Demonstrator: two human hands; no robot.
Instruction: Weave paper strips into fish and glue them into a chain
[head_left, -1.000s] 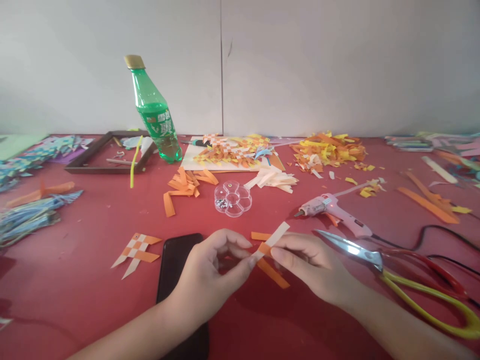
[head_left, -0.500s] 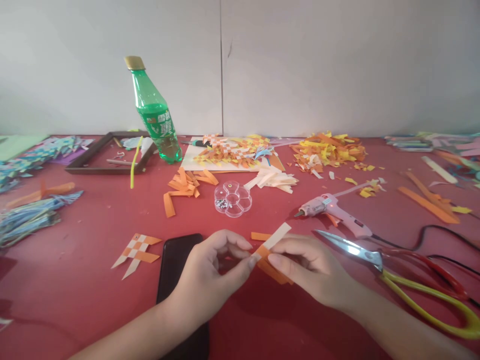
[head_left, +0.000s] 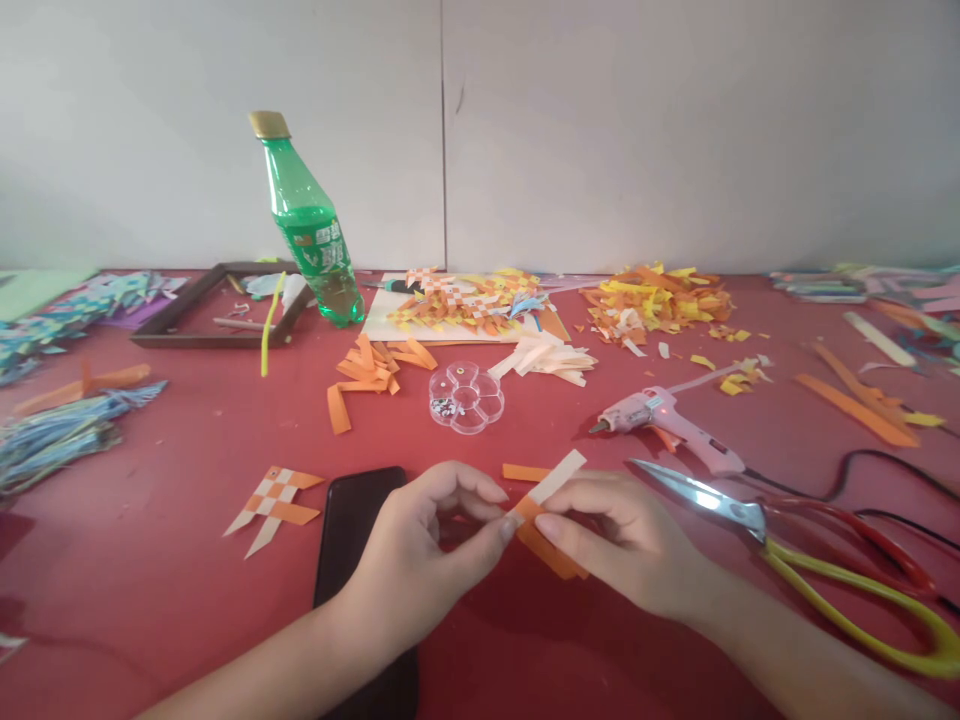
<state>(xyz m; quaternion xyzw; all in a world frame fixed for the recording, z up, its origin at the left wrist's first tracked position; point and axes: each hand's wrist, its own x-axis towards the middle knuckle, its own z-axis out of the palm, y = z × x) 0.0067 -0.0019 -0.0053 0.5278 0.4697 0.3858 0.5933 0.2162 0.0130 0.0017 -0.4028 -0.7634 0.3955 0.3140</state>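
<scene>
Between my two hands are orange and white paper strips (head_left: 556, 480), crossed over one another. My left hand (head_left: 431, 550) pinches their left end between thumb and fingertips. My right hand (head_left: 615, 530) grips the orange part, thumb in front and fingers behind, so part of the strips is hidden. Beneath my left wrist lies a black phone (head_left: 358, 525), partly covered. A woven orange-and-white paper fish (head_left: 276, 500) rests on the red table to the left of the phone.
Scissors (head_left: 742, 515) and a pink glue gun (head_left: 675, 425) with a cord lie to the right. A clear flower-shaped bead tray (head_left: 466, 398), an orange strip pile (head_left: 371, 372) and a white strip pile (head_left: 551, 358) sit ahead. Behind stand a green bottle (head_left: 315, 240) and a dark frame (head_left: 180, 305).
The strips and both hands have shifted very slightly, with the white strip's end a little lower and to the right. Everything else stays put.
</scene>
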